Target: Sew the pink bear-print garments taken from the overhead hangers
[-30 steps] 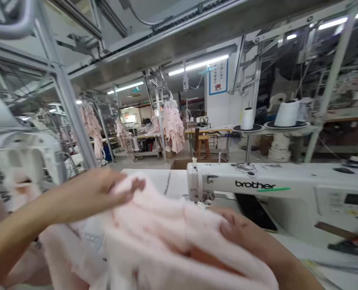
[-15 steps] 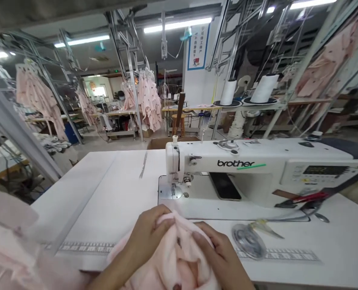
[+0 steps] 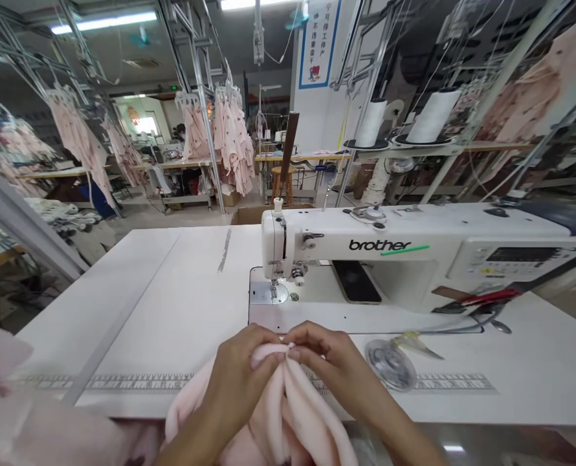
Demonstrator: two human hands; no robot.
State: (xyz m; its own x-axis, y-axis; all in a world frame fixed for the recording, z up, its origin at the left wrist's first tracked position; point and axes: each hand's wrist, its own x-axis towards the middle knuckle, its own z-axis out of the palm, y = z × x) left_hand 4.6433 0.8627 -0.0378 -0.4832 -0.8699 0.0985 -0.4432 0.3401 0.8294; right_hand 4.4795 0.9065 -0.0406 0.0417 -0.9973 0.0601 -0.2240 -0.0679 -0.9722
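Cloth (image 3: 268, 404), soft and pale pink, bunched at the near edge of the white table (image 3: 181, 310), with a folded edge raised before the sewing machine (image 3: 414, 226) but well short of its needle. Held from both sides: thumb and fingers of the left hand (image 3: 242, 362) closed on the fold, thumb and fingers of the right hand (image 3: 339, 362) closed on the same edge just beside, fingertips almost meeting, no opening visible in either pinch. By the look of it, a step of gathering and lining up the edge by touch; for the next move, likely a call for a steady pinch and level layers, without drag from the loose folds below. To the left, another pink piece (image 3: 40, 401), partly out of view. Across the tabletop, a ruler strip (image 3: 137, 382), partly covered; to the right, a clear round dish (image 3: 389, 364) near a small pointed tool (image 3: 419, 346). Under the machine's arm, a dark phone (image 3: 356, 281). Beyond, two cones of white thread (image 3: 435, 116), a wooden stool (image 3: 282, 181), pink clothes (image 3: 232, 136) on hangers, and a blue-edged poster (image 3: 320, 42), with strip lights (image 3: 103, 22) overhead.
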